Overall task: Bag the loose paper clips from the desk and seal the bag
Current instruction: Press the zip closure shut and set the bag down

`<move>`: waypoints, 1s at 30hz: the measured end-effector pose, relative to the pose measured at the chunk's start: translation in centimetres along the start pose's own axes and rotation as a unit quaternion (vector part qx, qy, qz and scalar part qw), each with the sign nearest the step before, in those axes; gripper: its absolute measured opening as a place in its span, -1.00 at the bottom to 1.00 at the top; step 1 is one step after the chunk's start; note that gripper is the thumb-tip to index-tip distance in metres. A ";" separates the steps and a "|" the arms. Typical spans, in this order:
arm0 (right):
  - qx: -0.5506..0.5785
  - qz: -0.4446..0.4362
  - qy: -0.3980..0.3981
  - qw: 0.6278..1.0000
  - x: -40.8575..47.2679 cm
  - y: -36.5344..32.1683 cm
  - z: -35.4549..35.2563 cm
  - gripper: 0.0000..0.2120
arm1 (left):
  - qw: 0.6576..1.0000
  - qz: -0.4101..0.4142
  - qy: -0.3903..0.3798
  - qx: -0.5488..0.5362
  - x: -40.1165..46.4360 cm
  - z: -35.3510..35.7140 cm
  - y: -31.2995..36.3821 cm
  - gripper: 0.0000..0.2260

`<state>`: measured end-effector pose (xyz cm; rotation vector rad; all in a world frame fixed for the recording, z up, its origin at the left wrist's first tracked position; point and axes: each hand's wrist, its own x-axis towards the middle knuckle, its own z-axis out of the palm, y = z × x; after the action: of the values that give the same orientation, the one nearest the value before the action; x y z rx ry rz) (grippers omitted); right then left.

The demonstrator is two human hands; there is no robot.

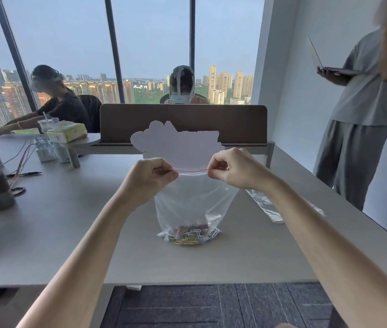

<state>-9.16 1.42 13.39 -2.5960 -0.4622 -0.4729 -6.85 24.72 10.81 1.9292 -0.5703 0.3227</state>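
1. Heap of multicoloured wire paper clips point(191, 234): lies in the bottom of the clear plastic zip bag point(193, 204), which stands upright on the grey desk point(74, 223), mouth up.
2. Left hand point(151, 178) and right hand point(231, 169): each pinches one end of the red zip strip point(192, 171); fingers curled tight.
3. Orientation: bag's long axis vertical; strip horizontal, left to right.
4. Risk, judged: the strip sags slightly between the pinches; uneven pressing could leave a gap, and clips would spill if the bag tipped.
5. Beyond: a spare clear plastic sleeve point(264, 205) lies flat, well apart.
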 end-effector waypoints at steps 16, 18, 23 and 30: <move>0.031 -0.020 -0.025 0.999 0.6 -0.9 0.5 -0.89 | 0.999 0.040 0.000 -0.009 -0.2 0.8 -0.2 -0.96; 0.044 -0.029 -0.015 0.998 0.9 -1.1 0.8 -0.88 | 0.999 0.049 0.003 0.000 -0.2 1.0 -0.1 -0.95; 0.037 -0.041 0.013 0.998 1.4 -1.1 1.1 -0.91 | 0.999 0.033 -0.001 -0.036 -0.1 1.2 0.0 -0.98; 0.034 -0.035 -0.023 0.999 1.5 -1.3 1.9 -0.83 | 0.997 0.014 0.013 -0.071 -0.1 1.6 -0.8 -0.96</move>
<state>-7.84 3.80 12.88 -2.5369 -0.5758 -0.4148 -6.56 23.54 9.45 1.7787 -0.5878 0.3155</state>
